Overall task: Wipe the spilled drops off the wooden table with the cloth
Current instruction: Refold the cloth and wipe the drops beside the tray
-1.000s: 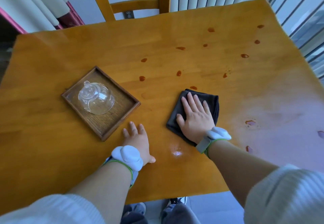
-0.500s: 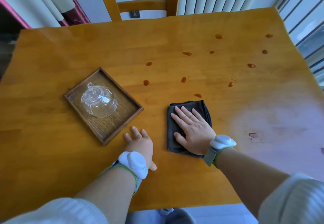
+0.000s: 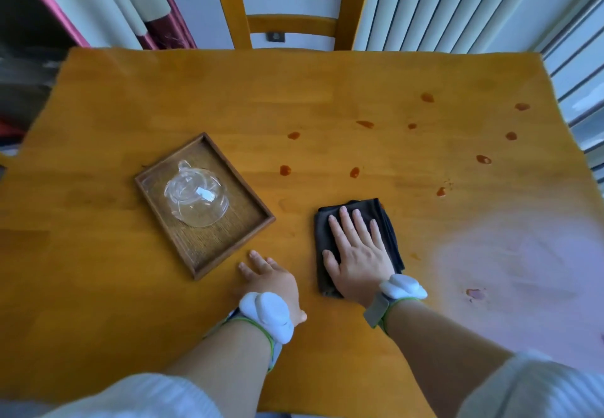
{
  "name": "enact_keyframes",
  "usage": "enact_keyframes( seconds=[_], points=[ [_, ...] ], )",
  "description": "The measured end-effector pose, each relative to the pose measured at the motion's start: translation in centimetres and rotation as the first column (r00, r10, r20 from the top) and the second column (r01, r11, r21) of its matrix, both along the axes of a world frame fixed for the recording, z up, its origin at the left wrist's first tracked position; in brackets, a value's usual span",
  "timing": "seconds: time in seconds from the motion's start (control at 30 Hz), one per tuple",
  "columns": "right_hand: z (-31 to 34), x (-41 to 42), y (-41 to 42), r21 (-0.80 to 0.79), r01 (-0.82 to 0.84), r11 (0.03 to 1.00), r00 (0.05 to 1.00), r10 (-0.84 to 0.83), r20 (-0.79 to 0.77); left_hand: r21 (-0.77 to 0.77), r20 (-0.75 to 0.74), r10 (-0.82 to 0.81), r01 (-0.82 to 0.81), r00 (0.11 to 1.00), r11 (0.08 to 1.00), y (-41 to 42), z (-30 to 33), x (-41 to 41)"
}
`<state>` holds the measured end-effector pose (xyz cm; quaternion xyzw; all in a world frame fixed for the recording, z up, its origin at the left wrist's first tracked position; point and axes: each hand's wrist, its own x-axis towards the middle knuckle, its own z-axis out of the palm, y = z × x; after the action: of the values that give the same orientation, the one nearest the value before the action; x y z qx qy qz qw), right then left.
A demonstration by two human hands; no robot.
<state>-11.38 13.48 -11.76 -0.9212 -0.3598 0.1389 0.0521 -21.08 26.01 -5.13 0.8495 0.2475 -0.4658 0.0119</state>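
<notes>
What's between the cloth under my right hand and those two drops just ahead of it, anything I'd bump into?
Nothing visible. The right hand lies flat on the dark cloth, and the bare wooden table runs clear from its far edge to the drops. The tray with the glass cup sits off to the left, beside that path.

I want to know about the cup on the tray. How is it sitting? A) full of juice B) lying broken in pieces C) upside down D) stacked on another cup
C: the clear glass cup sits mouth-down on the tray, its dome-shaped bottom facing up, empty and whole.
</notes>
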Motion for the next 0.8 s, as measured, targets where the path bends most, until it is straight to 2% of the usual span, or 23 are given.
enact_keyframes(
  seconds=[0.13, 0.2, 0.37, 0.6, 0.8],
  points=[
    [0.0, 3.8, 0.2, -0.017, -0.169, 0.985, 0.986, 0.169, -0.009, -0.03, 0.154, 0.283, -0.282, 0.947, 0.959, -0.7, -0.1, 1.1],
    [0.1, 5.0, 0.3, -0.029, -0.237, 0.971, 0.971, 0.237, -0.021, -0.07, 0.223, 0.356, -0.35, 0.907, 0.934, -1.1, -0.1, 1.9],
    [-0.2, 8.3, 2.1, -0.025, -0.336, 0.942, 0.942, 0.336, -0.001, -0.114, 0.266, 0.4, -0.384, 0.877, 0.916, -1.5, -0.6, 5.4],
    [-0.8, 12.7, 5.7, -0.053, -0.465, 0.884, 0.883, 0.467, 0.042, -0.13, 0.197, 0.434, -0.416, 0.879, 0.9, -0.9, -1.9, 7.6],
    [-0.6, 15.4, 10.4, -0.066, -0.495, 0.866, 0.864, 0.499, 0.071, -0.155, 0.161, 0.457, -0.435, 0.875, 0.887, -0.7, -2.3, 8.1]
  ],
)
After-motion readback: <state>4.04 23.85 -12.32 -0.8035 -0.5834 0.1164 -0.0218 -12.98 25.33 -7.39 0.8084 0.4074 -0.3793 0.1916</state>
